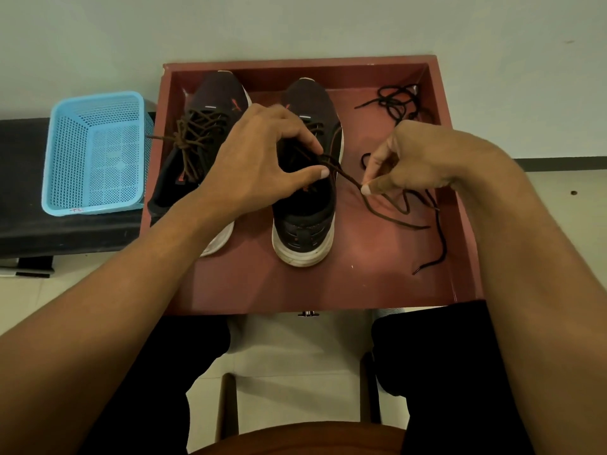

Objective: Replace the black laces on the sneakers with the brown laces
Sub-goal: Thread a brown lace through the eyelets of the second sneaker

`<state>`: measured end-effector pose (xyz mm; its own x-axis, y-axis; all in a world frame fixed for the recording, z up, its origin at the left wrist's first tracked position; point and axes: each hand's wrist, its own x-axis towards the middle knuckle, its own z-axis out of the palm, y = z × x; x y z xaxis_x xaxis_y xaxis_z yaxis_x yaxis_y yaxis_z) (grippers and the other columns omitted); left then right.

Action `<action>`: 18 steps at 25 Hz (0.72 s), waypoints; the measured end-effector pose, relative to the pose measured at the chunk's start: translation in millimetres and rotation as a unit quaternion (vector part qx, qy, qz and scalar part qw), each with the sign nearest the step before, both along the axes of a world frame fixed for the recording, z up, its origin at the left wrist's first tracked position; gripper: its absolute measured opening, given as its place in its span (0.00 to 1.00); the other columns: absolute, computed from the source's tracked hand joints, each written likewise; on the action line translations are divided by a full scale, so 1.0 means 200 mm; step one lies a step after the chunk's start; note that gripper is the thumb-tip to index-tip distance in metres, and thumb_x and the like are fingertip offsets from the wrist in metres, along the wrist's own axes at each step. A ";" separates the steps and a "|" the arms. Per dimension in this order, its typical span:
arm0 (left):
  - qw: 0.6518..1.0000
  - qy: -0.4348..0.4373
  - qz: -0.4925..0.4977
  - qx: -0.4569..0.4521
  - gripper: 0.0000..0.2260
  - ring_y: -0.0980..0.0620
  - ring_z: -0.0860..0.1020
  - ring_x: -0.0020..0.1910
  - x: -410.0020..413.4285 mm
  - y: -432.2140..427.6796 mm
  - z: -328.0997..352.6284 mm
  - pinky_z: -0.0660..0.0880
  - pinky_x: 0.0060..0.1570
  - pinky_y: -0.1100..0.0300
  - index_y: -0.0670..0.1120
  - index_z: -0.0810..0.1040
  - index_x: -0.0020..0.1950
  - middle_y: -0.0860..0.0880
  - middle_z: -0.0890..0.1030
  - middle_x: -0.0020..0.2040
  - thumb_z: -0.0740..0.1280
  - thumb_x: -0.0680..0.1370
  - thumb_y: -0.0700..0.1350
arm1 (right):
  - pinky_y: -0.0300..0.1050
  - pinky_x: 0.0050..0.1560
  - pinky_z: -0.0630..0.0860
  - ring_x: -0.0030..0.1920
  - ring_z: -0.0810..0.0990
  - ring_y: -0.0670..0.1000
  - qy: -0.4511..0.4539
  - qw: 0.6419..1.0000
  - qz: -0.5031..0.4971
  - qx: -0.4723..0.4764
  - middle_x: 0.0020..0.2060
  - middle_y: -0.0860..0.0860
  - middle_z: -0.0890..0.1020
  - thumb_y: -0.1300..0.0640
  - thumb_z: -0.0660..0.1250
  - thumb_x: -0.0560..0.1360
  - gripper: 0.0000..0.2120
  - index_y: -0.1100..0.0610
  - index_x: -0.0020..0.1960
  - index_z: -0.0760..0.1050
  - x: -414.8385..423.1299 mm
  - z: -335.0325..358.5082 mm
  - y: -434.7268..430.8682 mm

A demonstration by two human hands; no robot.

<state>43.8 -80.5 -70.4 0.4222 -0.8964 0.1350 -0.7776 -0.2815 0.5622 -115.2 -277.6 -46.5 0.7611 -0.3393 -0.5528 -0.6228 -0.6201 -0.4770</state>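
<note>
Step in hand: lacing the second sneaker, judged near its top eyelets.
Left sneaker [216,93]: brown-laced and knotted, at the left of the red tray [295,65].
Right sneaker [305,218]: beside it, brown lace [348,178] threaded, ends trailing right.
Left hand [262,152]: fingers curled over the right sneaker's upper eyelets; a grip on the lace cannot be told.
Right hand [410,159]: fingers pinch the brown lace, drawn taut.
Black laces [397,100]: loose in the tray's right half.
Next move: probably drawing out slack, evening both ends, then knotting.
</note>
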 end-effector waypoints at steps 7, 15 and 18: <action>0.998 0.030 0.053 0.003 0.15 0.57 0.80 0.34 0.02 0.04 0.02 0.75 0.41 0.71 0.49 0.80 0.56 0.54 0.82 0.39 0.79 0.74 0.49 | 0.27 0.41 0.73 0.36 0.80 0.35 -0.166 0.985 0.039 0.020 0.36 0.37 0.85 0.48 0.76 0.77 0.04 0.45 0.50 0.87 0.04 -0.01 0.07; 0.989 0.018 0.145 0.013 0.09 0.58 0.82 0.33 0.00 0.05 0.02 0.82 0.42 0.57 0.51 0.80 0.38 0.53 0.82 0.32 0.77 0.71 0.53 | 0.41 0.54 0.82 0.43 0.86 0.41 -0.171 0.985 0.009 0.017 0.40 0.44 0.88 0.50 0.77 0.77 0.03 0.48 0.48 0.87 0.07 -0.03 0.05; 0.988 0.026 0.154 0.015 0.09 0.57 0.83 0.32 -0.01 0.06 0.03 0.83 0.42 0.56 0.50 0.81 0.38 0.53 0.82 0.31 0.78 0.71 0.52 | 0.43 0.57 0.82 0.44 0.86 0.45 -0.141 0.990 0.000 0.009 0.40 0.45 0.88 0.50 0.77 0.76 0.03 0.49 0.48 0.87 0.06 -0.02 0.06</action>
<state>42.5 -69.2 -64.6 0.6817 -0.7271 0.0812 -0.6221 -0.5177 0.5874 -102.2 -266.6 -50.3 0.8865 -0.3309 -0.3236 -0.4626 -0.6105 -0.6429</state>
